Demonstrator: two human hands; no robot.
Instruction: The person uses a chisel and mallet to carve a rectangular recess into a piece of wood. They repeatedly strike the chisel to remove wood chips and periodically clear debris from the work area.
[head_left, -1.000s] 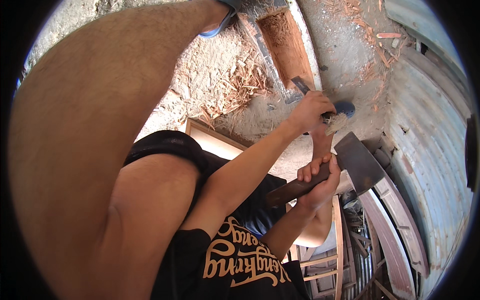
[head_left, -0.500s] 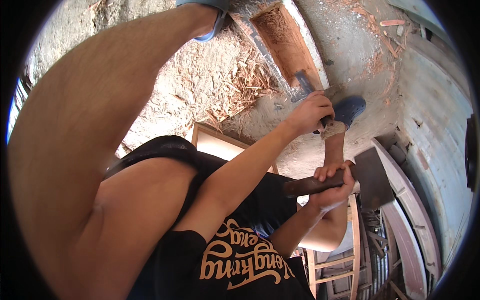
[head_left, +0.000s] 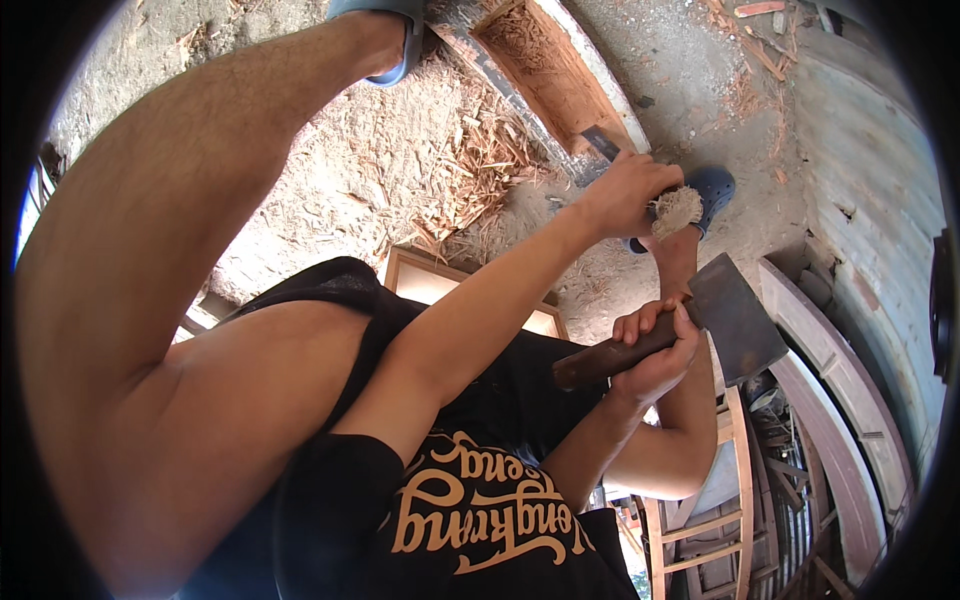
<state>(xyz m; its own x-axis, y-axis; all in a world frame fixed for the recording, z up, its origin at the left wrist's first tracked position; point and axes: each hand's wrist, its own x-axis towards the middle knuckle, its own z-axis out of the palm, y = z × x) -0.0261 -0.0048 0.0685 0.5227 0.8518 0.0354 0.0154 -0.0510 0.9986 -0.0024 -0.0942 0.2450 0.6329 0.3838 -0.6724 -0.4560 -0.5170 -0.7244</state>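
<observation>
A hollowed wooden block [head_left: 618, 82], with pale weathered edges and a reddish, chip-strewn cavity, lies on the ground at the top. My left hand [head_left: 632, 190] is closed round the handle of a chisel [head_left: 601, 143]. The chisel's flat metal blade slants over the near end of the cavity; whether its tip touches wood I cannot tell. The frayed, mushroomed butt of its handle shows beside my fist. Below and to the right, my right hand [head_left: 660, 350] grips the brown wooden handle of a hatchet [head_left: 738, 318]. Its broad dark head is apart from the chisel.
My feet, in blue clogs [head_left: 408, 40], are planted beside the block. Wood chips [head_left: 480, 175] litter the rough ground. A wooden frame [head_left: 425, 270] is near my lap. Ladder-like wooden pieces [head_left: 705, 525] and curved boards [head_left: 845, 400] lean at lower right, beside a pale wall [head_left: 870, 230].
The hatchet head has tilted and risen a little, with my right hand. My left hand and the chisel have shifted slightly up, and the chisel's butt has turned more into view.
</observation>
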